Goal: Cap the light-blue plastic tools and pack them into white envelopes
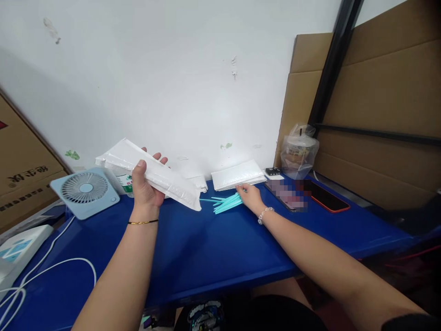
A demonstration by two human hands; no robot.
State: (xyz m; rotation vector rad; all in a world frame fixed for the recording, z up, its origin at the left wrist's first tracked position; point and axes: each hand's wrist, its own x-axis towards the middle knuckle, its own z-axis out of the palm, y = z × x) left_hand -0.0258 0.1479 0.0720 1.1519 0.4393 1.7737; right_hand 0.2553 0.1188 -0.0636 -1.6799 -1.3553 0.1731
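My left hand (148, 193) is raised above the table and grips white padded mailers (155, 172), thumb on the near face and fingers behind. They look like a small stack, tilted down to the right. Lower and to the right, my right hand (251, 196) has its fingers pinched together at a loose bunch of turquoise strips (225, 203) on the table. One strip points left toward the low end of the mailers. Just behind the right hand lies a pile of white padded mailers (237, 175) against the wall.
The blue table (213, 248) meets a white wall. At left are a light-blue fan (84, 191), a white cable (58, 262) and a partly hidden bottle (126, 184). Phones (327, 196), a small black device (273, 171) and a bagged drink cup (299, 154) stand right.
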